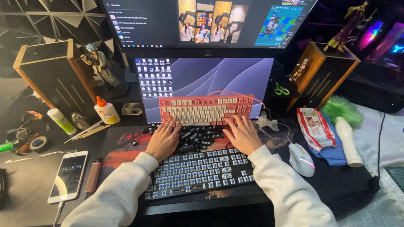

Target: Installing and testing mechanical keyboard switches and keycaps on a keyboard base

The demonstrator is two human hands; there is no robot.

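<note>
1. Resting on the pile of loose black keycaps [198, 136], both hands lie flat, fingers spread; left hand [163, 139] and right hand [241, 133] clamp nothing that I can see, and fingertips reach the front edge of the pink keyboard [206, 110].
2. Pile sits between the pink keyboard and the stripped black keyboard [198, 174], whose blue switches are bare.
3. Judgement: pick caps one at a time with thumb and forefinger, not by the handful; small caps scatter easily off the desk mat [122, 147].
4. Keep the wrists off the bare switches; the sleeves hang just over them.
5. Pink keyboard leans on the lower monitor [202, 77]; push lightly or it may slide.
6. Mouse [302, 159] near right, phone [68, 175] well left, glue bottle [106, 110] back left; all apart from the pile.
</note>
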